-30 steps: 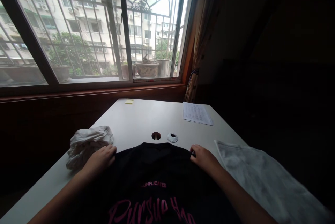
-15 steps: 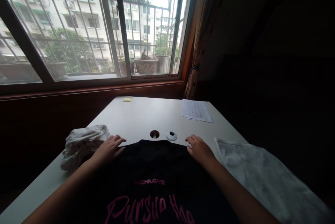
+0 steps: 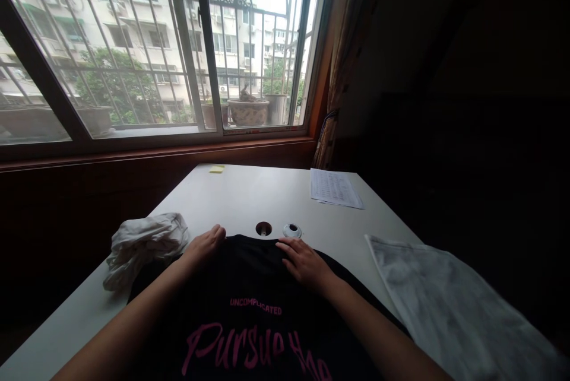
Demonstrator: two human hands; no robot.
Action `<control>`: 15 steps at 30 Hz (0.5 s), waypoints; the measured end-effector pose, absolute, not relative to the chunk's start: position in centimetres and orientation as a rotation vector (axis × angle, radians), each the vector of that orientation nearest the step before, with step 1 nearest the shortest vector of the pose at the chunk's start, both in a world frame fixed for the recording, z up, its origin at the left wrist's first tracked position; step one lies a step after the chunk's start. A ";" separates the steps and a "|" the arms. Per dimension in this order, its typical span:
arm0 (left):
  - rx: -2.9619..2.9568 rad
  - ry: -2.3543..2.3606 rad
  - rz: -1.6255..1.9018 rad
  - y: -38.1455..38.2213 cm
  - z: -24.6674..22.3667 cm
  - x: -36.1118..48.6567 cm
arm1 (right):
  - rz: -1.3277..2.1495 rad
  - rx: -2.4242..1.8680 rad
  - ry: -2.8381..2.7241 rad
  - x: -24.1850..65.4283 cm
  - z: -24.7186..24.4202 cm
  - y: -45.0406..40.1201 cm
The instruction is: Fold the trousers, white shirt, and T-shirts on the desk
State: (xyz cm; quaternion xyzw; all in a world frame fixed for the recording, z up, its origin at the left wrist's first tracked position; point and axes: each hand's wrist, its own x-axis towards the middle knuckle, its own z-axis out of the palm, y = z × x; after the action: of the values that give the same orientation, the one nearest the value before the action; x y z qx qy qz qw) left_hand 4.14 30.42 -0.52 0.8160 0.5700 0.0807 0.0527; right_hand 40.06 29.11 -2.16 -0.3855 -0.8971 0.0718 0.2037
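A black T-shirt point(image 3: 253, 274) with pink lettering lies spread over the near part of the white table, its neckline toward the window. At the left end of the neckline, my left hand point(image 3: 207, 247) is closed, fingers together on the cloth. My right hand point(image 3: 305, 259) rests on the shirt near the right end of the neckline, its fingers spread and lying on the fabric. Close to my left hand sits a crumpled white cloth point(image 3: 145, 241). Another pale grey-white cloth point(image 3: 436, 292) lies flatter beyond my right forearm, running off the table's right side.
Just past the neckline are a round cable hole point(image 3: 263, 228) in the table point(image 3: 253, 197) and a loose white ring-shaped cover point(image 3: 292, 231). Printed papers point(image 3: 335, 187) lie at the back right, and a yellow sticky note point(image 3: 217, 169) at the back left. A window stands behind.
Both hands have moved inward along the shirt's top edge to the neckline, the right hand farther. The right shoulder of the shirt now shows uncovered, and the lettering has shifted slightly upward.
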 end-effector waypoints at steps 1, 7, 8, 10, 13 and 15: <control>2.481 1.729 0.241 30.6 -0.4 3.9 | 0.214 -1.091 -2.516 40.3 -2.1 29.1; 2.470 1.643 0.227 31.4 0.2 3.6 | 0.238 -1.449 -2.468 43.2 -0.5 30.0; 2.465 1.630 0.225 31.5 0.3 3.6 | 0.271 -1.536 -2.453 44.0 0.0 30.2; 2.445 1.626 0.209 31.5 0.4 3.6 | 0.372 -1.691 -2.436 45.7 1.0 30.4; 2.410 1.668 0.178 31.4 0.4 3.6 | 0.519 -1.822 -2.432 48.8 2.2 30.4; 2.399 1.707 0.173 31.3 0.3 3.7 | 0.595 -1.883 -2.421 50.9 2.8 29.8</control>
State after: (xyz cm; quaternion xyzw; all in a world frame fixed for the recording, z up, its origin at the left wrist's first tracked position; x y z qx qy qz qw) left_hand 3.71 31.27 0.27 0.8096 0.5762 0.0583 0.0959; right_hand 50.92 29.77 2.77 -0.6028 -0.7748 0.1904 0.0088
